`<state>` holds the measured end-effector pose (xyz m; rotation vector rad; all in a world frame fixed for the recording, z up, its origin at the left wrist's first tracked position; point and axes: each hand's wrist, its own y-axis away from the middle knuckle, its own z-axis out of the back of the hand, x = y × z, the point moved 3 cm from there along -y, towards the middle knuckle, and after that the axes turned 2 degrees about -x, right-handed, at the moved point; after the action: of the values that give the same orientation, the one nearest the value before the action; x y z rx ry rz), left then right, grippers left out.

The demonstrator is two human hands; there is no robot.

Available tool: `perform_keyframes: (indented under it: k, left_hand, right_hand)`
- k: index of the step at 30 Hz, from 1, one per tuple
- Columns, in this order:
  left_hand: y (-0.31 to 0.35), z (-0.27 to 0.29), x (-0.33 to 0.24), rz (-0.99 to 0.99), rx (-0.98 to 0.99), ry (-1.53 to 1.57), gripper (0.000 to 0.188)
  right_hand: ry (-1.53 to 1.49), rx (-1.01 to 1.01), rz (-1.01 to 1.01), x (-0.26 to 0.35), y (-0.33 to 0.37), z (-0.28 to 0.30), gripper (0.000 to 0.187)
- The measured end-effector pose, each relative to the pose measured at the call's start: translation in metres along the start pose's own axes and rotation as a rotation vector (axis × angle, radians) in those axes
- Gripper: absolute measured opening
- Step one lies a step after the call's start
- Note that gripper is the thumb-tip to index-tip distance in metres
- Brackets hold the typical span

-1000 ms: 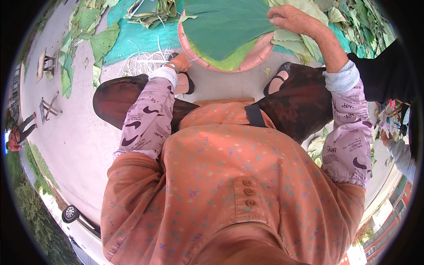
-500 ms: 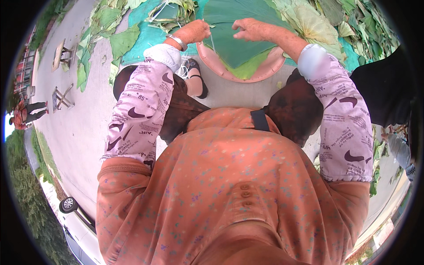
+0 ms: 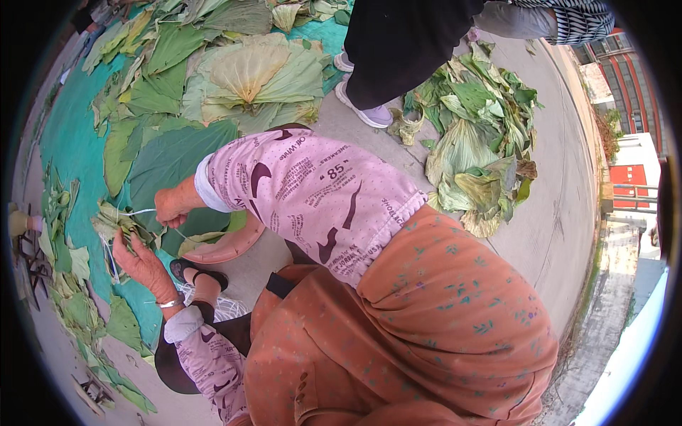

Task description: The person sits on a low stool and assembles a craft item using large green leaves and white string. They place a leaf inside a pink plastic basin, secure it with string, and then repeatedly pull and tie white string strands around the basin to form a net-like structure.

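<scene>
Pinching a thin white string point(image 3: 136, 211) between closed fingertips, the right hand point(image 3: 170, 206) sits left of centre in the frame, its grip pressed together on the strand, which runs leftward to a small bundle of folded green leaves point(image 3: 117, 221). Left hand point(image 3: 142, 266), just below the bundle at the left of the frame, cups it from beneath with fingers curled around the leaves; a silver bangle point(image 3: 169, 303) circles its wrist. More loose string hangs down from the bundle at its left side. Both forearms wear pink printed sleeves point(image 3: 312, 192), and an orange patterned garment point(image 3: 426, 326) fills the lower right of the frame. Below the right hand lies a round pink tray point(image 3: 224, 250) holding a large dark green leaf point(image 3: 177, 160), its rim partly hidden by the sleeve. A foot in a black sandal point(image 3: 197, 273) rests just under the tray. The teal sheet point(image 3: 67, 149) spread over the ground at the upper left carries many flat and folded leaves, among them a pale ribbed one point(image 3: 249, 71) near the top centre. A separate heap of leaves point(image 3: 479, 142) lies on the bare concrete at the upper right. Another person in dark trousers point(image 3: 398, 42) and a light shoe point(image 3: 366, 110) stands at the top of the frame between the sheet and the heap.
</scene>
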<state>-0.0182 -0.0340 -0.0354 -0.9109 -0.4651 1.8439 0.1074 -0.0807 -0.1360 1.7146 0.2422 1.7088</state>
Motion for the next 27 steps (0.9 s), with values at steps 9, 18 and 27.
perform_keyframes:
  k: [9, 18, 27]
  left_hand:
    - [0.048, -0.067, 0.035, 0.867, 0.601, 0.791, 0.023]
    - [0.06, -0.084, 0.046, 0.865, 0.585, 0.855, 0.016]
    - [0.063, -0.084, 0.031, 0.894, 0.466, 0.782, 0.019]
  right_hand:
    - [0.087, 0.008, 0.139, 0.022, 0.002, 0.007, 0.016]
    - [-0.128, -0.015, 0.276, 0.05, 0.031, 0.038, 0.012]
    - [0.134, -0.216, 0.951, 0.088, 0.03, 0.04, 0.024]
